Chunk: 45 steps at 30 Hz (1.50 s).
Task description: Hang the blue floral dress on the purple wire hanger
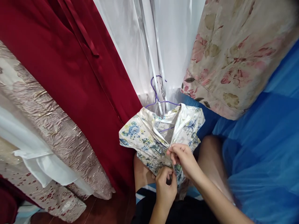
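Observation:
A cream blouse (146, 141) with blue and yellow flowers hangs on a thin purple hanger (156, 90) above the lap. Its collar lies spread in a V. At the base of that V, the fingers of my right hand (183, 157) pinch the front edge of the blouse. My left hand (165, 183) is closed lower down on the same front edge, thumb and fingertips together. Whatever small detail lies between the fingertips is too small to make out. The blouse's lower part is partly hidden behind the hands.
Hanging clothes surround the lap: a dark red garment (70, 74) and a textured pink one (53, 124) on the left, white cloth (177, 40) behind, floral cloth (224, 68) and blue tulle (257, 140) on the right. Silvery ribbons (149, 46) dangle by the hanger.

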Available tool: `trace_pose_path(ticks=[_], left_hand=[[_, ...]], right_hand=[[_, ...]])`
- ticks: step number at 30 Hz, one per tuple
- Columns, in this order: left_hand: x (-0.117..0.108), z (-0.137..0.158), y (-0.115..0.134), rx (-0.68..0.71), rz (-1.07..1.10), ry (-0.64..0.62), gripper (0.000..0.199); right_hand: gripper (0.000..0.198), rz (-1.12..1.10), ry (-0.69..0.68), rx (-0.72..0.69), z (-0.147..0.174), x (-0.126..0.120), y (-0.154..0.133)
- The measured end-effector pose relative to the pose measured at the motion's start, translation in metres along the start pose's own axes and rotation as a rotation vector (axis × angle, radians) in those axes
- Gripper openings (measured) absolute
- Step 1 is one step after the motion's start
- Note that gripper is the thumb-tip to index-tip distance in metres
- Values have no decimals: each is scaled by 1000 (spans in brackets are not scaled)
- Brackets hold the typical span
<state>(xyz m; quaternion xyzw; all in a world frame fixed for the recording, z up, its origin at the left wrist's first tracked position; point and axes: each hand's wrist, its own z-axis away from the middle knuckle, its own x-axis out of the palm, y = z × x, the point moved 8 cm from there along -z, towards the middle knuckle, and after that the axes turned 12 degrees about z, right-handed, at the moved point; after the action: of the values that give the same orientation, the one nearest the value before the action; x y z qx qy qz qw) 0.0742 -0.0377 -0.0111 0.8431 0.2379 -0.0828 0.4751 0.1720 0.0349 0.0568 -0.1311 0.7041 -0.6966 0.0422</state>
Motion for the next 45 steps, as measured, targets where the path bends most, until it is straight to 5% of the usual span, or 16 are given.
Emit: trace_pose_path(ticks=[7, 14, 16, 21, 23, 26, 33, 39, 41, 45], left_hand=[[-2, -2, 1, -59, -119, -178, 15], [4, -15, 10, -91, -91, -428, 12], [-8, -36, 22, -61, -11, -385, 11], [-74, -127, 82, 96, 128, 100, 31], [-77, -161, 109, 185, 122, 44, 38], [-65, -194, 130, 229, 76, -155, 20], [-70, -203, 129, 271, 218, -16, 17], [-131, -220, 113, 264, 466, 305, 17], [-139, -224, 112, 228, 501, 260, 17], [-115, -215, 108, 98, 473, 3, 20]], right_hand=[[24, -54, 32, -140, -60, 12, -83], [22, -55, 50, -252, -66, 4, -114], [22, -23, 48, -281, -61, 2, -112], [23, 60, 14, -355, -55, -2, -106], [23, 81, -1, -382, -54, -4, -107], [23, 128, -2, -436, -54, -7, -111], [26, 287, 108, -611, -55, 2, -106], [25, 399, 124, -569, -55, 9, -63], [25, 368, 63, -525, -53, 12, -52], [16, 230, 28, -519, -53, 17, -62]])
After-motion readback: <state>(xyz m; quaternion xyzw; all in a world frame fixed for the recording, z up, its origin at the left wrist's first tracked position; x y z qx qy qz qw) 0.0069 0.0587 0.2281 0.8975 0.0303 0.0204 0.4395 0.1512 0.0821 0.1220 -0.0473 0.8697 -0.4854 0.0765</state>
